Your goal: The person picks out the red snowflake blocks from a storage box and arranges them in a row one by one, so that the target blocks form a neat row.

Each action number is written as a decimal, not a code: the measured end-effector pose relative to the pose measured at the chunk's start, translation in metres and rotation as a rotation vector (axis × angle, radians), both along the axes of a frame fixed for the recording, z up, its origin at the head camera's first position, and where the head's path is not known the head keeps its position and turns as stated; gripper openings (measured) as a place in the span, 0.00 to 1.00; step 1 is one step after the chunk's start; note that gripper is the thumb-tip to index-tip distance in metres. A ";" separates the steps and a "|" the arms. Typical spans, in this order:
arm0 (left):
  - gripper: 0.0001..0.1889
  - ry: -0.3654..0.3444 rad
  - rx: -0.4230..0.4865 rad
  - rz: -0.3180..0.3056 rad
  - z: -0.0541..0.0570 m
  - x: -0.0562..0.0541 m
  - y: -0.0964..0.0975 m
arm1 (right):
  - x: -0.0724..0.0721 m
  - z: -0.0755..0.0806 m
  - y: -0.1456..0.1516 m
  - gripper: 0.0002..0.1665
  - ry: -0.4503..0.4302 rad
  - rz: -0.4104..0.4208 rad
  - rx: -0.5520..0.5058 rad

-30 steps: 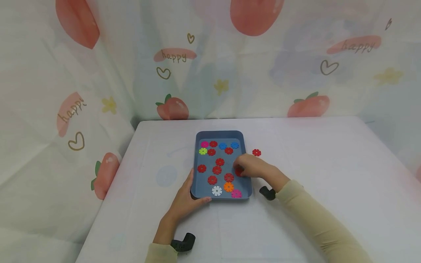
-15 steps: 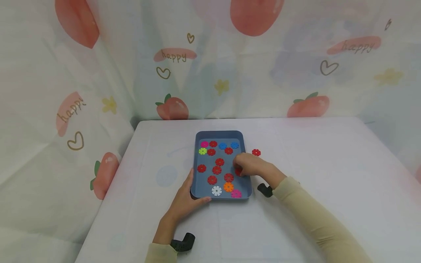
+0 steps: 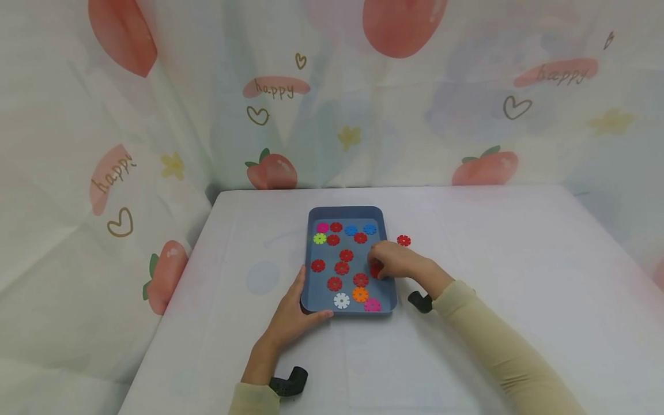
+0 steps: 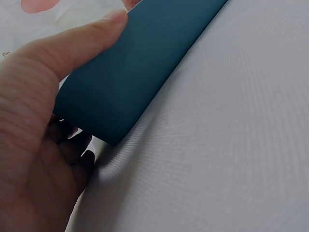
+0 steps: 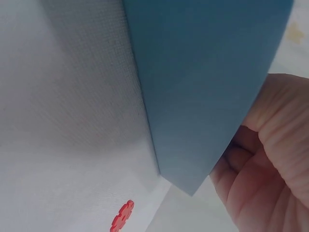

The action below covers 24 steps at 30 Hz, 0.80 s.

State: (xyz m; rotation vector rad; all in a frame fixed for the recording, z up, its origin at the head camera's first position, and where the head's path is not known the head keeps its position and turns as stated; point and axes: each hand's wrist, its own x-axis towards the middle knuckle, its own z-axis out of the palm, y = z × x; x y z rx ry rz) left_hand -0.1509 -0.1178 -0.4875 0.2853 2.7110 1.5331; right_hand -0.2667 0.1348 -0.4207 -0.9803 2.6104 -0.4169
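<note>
A shallow blue-grey tray [image 3: 384,207] stands on the white table, with several notched plastic discs lying in it. My left hand [image 3: 287,316] grips the tray's near left corner, thumb over the front rim. In the left wrist view that thumb [image 4: 91,41] lies along the rim and the other fingers curl below the corner. Over the tray's right side, my right hand [image 3: 396,260] pinches a red disc [image 3: 376,270], partly covered by the fingers. The tray's side wall hides those fingertips in the right wrist view.
Another red disc [image 3: 403,240] lies on the table right of the tray. Inside are a white disc [image 3: 342,301], an orange disc [image 3: 360,294], a yellow-green disc [image 3: 319,238], and several red, blue and pink ones. A printed cloth [image 3: 394,127] hangs behind the table.
</note>
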 end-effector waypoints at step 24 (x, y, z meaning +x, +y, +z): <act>0.55 0.001 -0.013 0.010 -0.001 0.000 0.000 | -0.008 0.008 0.002 0.07 -0.080 0.037 -0.054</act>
